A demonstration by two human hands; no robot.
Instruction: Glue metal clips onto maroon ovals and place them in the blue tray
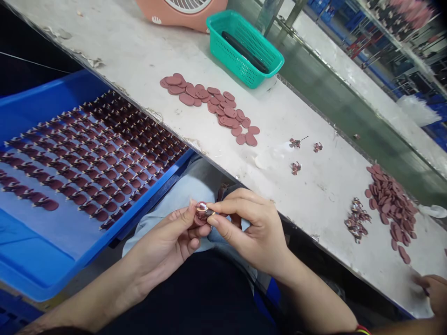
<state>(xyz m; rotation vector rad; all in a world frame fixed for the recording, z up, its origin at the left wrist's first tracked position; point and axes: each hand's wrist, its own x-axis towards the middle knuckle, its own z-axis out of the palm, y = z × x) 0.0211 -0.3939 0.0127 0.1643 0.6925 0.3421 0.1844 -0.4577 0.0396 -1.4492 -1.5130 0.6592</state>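
Note:
Above my lap, a small painted figurine (202,211) with a reddish-brown oval base is pinched between my two hands. My left hand (171,235) grips its left side and base with thumb and fingers. On the other side, the thumb and forefinger of my right hand (249,223) close on the figurine's right edge. Fingers hide much of its shape. Reddish-brown oval discs (226,111) lie in a loose strip on the white table (314,195). Several small painted pieces (295,167) rest farther right, some heaped in a cluster (356,221).
At left, a blue tray (38,274) holds rows of finished-looking figurines (101,153) on ovals. A green basket (244,51) with a dark object inside stands at the back, beside an orange fan (181,11). Another disc pile (391,204) lies right, near another person's hand (435,291).

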